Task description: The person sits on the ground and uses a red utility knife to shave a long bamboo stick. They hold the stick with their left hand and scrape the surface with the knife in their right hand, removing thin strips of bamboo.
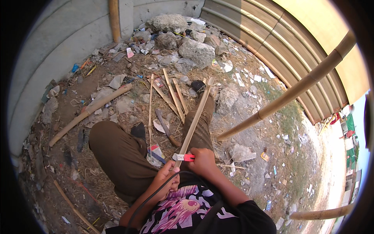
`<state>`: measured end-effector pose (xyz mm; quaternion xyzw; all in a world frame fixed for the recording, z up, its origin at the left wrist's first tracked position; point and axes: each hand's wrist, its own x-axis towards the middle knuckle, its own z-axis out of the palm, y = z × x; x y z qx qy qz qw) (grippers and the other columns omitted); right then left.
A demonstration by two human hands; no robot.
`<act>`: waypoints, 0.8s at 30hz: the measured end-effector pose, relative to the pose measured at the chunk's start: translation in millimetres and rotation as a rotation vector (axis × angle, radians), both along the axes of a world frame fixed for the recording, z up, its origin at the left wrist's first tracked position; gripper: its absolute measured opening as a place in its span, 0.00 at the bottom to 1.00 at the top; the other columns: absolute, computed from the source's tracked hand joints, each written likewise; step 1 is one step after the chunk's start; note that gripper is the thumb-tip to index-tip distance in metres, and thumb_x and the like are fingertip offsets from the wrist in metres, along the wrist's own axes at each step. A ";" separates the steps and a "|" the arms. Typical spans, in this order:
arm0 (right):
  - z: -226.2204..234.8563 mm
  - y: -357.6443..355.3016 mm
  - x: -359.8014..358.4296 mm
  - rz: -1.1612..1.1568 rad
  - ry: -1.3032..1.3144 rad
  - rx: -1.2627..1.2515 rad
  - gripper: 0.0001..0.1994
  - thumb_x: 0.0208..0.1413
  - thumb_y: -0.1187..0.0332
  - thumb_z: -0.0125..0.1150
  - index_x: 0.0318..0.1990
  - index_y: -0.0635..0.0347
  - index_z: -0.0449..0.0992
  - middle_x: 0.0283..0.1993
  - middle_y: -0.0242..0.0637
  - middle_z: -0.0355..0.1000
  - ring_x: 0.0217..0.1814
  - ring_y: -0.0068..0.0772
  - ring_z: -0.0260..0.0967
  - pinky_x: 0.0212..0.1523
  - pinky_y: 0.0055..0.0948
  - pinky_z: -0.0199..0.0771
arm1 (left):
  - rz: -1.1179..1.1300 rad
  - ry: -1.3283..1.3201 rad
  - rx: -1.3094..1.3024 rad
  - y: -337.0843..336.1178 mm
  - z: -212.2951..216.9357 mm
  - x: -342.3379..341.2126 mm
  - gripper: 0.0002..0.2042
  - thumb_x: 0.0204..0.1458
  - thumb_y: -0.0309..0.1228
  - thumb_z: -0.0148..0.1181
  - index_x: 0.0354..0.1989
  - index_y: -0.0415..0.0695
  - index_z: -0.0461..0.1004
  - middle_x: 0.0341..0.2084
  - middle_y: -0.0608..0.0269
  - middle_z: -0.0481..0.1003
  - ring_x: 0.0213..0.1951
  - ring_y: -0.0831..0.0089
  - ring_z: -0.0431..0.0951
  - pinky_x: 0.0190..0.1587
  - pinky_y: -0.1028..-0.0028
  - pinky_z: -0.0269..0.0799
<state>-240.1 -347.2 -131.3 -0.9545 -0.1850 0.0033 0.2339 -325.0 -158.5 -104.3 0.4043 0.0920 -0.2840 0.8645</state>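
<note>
Left hand grips bamboo strip; right hand clasps red-handled cutter against it.

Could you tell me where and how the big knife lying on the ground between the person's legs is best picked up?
Grip the knife by its brown wooden handle, the end nearest the person, probably coming from above with the right hand. It lies flat on the dirt, grey blade pointing away, handle clear of the bamboo strip, so fingers can likely wrap round it.
</note>
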 end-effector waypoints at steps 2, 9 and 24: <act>0.7 -0.9 1.0 -0.028 0.014 -0.021 0.10 0.41 0.61 0.63 0.26 0.58 0.78 0.25 0.49 0.76 0.30 0.56 0.76 0.34 0.51 0.76 | -0.001 -0.018 0.003 0.1 -2.6 -1.4 0.08 0.69 0.36 0.48 0.42 0.47 0.60 0.19 0.72 0.55 0.17 0.86 0.52 0.21 0.81 0.51; -10.3 -31.4 80.5 -0.399 0.071 0.182 0.12 0.47 0.64 0.57 0.29 0.64 0.80 0.30 0.60 0.75 0.35 0.64 0.75 0.40 0.55 0.75 | -0.051 0.017 0.077 -5.2 1.7 -3.9 0.05 0.70 0.33 0.46 0.43 0.47 0.61 0.20 0.73 0.57 0.20 0.86 0.54 0.22 0.81 0.52; -17.1 -30.1 91.0 -0.274 0.079 0.114 0.15 0.48 0.60 0.59 0.29 0.67 0.79 0.27 0.60 0.74 0.33 0.65 0.74 0.38 0.54 0.74 | -0.016 0.079 0.096 -0.1 7.4 -0.5 0.04 0.69 0.32 0.45 0.41 0.47 0.62 0.19 0.72 0.58 0.17 0.86 0.54 0.21 0.82 0.53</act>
